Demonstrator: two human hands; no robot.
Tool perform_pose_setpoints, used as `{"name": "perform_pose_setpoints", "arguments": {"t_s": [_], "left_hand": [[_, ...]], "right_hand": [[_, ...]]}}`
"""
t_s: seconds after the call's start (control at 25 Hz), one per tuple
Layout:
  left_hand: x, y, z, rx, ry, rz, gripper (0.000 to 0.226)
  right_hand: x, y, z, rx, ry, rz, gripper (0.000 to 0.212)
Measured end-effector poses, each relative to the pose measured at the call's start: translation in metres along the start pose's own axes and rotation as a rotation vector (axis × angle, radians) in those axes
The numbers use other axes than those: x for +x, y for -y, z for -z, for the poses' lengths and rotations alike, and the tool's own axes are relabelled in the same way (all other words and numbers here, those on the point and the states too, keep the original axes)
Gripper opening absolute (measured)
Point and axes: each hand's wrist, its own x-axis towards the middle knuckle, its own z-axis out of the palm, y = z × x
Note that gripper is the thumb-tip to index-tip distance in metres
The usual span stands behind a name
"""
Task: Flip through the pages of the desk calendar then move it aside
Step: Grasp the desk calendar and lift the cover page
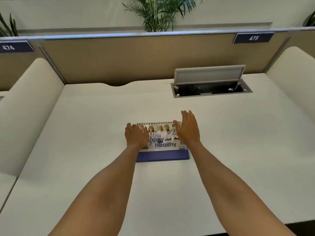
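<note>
**Head view: both hands at the desk calendar**

Head camera looks down on a white desk (pixel 85 133), with the desk calendar (pixel 163 145) standing at the centre of the frame. Its spiral binding runs along the top edge, its blue base faces the viewer, and the cover shows people in white coats and the words "Healthy".

The left hand (pixel 135 136) overlaps the calendar's left side, fingers loosely curled over the upper left corner; whether it actually grips cannot be told. The right hand (pixel 188 130) is at the calendar's right edge, fingers straight and together, palm turned inward, holding nothing.

Toward the upper right of the frame, a cable box (pixel 211 87) set into the desk has its lid raised. Partition labels read 474 and 475.
</note>
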Motion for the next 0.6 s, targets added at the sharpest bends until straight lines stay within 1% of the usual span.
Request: {"name": "perform_pose_setpoints", "arguments": {"t_s": [0.04,0.12,0.2,0.36,0.48,0.6], "left_hand": [[0.000,-0.001,-0.002,-0.008,0.021,0.057,0.066],[-0.001,-0.001,-0.005,-0.035,0.072,0.144,0.064],[-0.002,-0.003,-0.008,-0.066,0.102,0.188,0.065],[0.002,-0.005,-0.012,-0.121,0.137,0.244,0.061],[0.009,-0.012,-0.009,-0.185,0.141,0.310,0.062],[0.016,-0.018,-0.003,-0.268,0.166,0.408,0.062]], "right_hand": [[-0.004,-0.003,-0.004,0.018,0.010,-0.043,0.059],[-0.011,-0.008,-0.010,-0.009,0.085,-0.118,0.052],[-0.019,-0.009,-0.018,-0.009,0.165,-0.209,0.050],[-0.021,-0.002,-0.027,0.106,0.170,-0.355,0.052],[-0.008,0.000,-0.027,0.276,0.232,-0.497,0.055],[0.004,-0.007,-0.025,0.471,0.245,-0.645,0.057]]}}
